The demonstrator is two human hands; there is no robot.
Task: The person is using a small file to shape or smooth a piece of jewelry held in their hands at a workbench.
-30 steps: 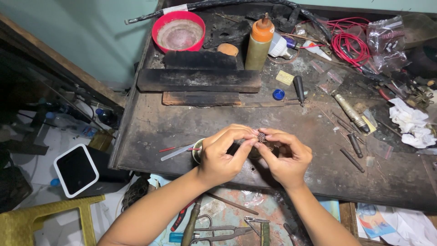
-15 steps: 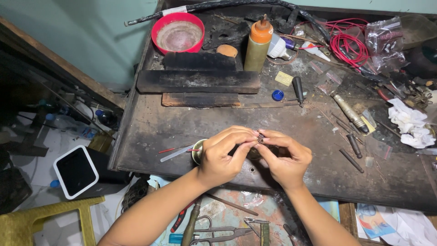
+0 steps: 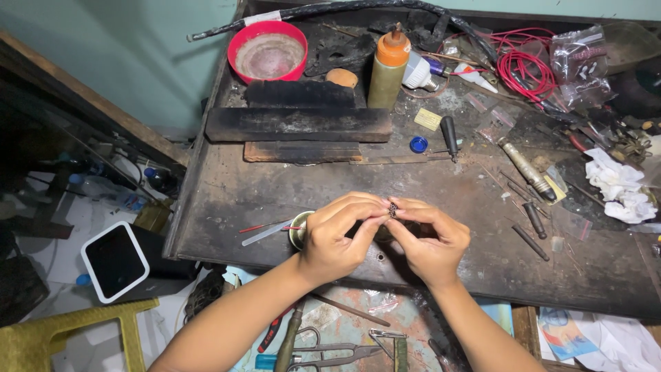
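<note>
Tiny dark metal bead-like piece point(image 3: 392, 208): pinched right between the fingertips of both hands, a bit in front of the long black wooden block point(image 3: 298, 124), over the worn dark workbench point(image 3: 220, 200). Too small to tell what it really is.
Left hand point(image 3: 337, 238): fingers curled in tight, thumb and forefinger closed on the little piece from its side.
Right hand point(image 3: 430, 238): same deal, fingertips shut on the piece, touching the left hand's tips.
Small round metal cup point(image 3: 297, 231): just beside the left hand, nearer than the block, partly hidden by the palm.
Thin red-handled pick and flat silvery strip point(image 3: 265, 231): lying left of the cup, in front of the block.
Red plastic bowl point(image 3: 268, 52): behind the block, at the bench's far left corner.
Olive squeeze bottle with orange cap point(image 3: 387, 69): upright, just behind the block's right end.
Small blue cap point(image 3: 418, 144): just right of the block.
Crumpled white tissue point(image 3: 620, 186): well to the right of the block, near the bench edge.
</note>
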